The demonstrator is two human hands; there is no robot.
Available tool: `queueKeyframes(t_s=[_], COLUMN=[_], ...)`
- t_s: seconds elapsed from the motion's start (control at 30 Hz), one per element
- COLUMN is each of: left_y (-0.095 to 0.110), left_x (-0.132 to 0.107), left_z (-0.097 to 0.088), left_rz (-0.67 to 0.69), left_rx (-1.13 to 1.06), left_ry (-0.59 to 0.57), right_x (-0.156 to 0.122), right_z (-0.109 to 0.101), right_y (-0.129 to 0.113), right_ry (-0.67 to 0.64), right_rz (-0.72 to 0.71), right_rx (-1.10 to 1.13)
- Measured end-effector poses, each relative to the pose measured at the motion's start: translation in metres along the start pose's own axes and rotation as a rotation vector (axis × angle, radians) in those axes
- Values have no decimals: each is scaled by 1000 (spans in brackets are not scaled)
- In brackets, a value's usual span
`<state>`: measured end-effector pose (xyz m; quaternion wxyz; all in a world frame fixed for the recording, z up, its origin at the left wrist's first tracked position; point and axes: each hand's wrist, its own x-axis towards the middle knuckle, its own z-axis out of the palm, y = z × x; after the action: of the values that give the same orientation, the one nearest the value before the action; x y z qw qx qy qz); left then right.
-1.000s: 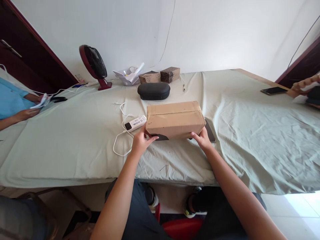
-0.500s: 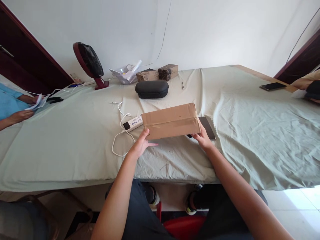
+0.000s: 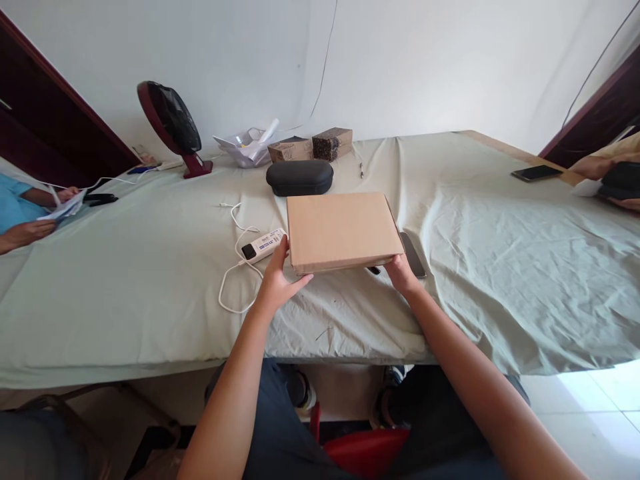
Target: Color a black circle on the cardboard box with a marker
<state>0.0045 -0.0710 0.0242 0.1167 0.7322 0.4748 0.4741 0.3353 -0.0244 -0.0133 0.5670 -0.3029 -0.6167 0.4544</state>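
Observation:
A brown cardboard box (image 3: 343, 229) is held between my two hands, its broad plain face tilted up toward me. My left hand (image 3: 278, 283) grips the box's left end, thumb along the lower edge and fingers at the side. At the lower right corner, my right hand (image 3: 401, 272) is closed on the box, with most of its fingers hidden beneath. Partly covered by the box, a dark tablet or phone (image 3: 414, 257) lies to the right. Left of the box is a white power strip (image 3: 263, 245) with a black plug and a white cable (image 3: 223, 293).
A black zip case (image 3: 300, 178) sits behind the box. Two small cartons (image 3: 333, 143), a plastic basket (image 3: 250, 150) and a fan (image 3: 175, 130) stand near the wall. Another phone (image 3: 537, 173) lies far right. People's hands show at both sides; those at left hold papers (image 3: 65, 205).
The box has turned in my hands, from a narrow seamed side showing to its broad flat face. My left fingers have moved up along its left end. The view has shifted slightly right.

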Motion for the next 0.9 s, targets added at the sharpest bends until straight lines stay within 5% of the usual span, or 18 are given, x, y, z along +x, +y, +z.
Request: queueKeyframes(t_s=[0.2, 0.4, 0.63, 0.9], left_y=[1, -1, 8, 20], left_x=[2, 1, 0, -6], left_z=[0, 4, 2, -16], left_rz=[-20, -256, -443, -239], left_rx=[-144, -648, -800, -826], left_ry=[-66, -5, -60, -58], right_x=[4, 7, 7, 5], right_z=[-1, -5, -9, -7], right_y=[3, 3, -4, 6], right_ry=[94, 99, 26, -69], right_rz=[-37, -21, -32, 30], right_rx=[62, 0, -19, 3])
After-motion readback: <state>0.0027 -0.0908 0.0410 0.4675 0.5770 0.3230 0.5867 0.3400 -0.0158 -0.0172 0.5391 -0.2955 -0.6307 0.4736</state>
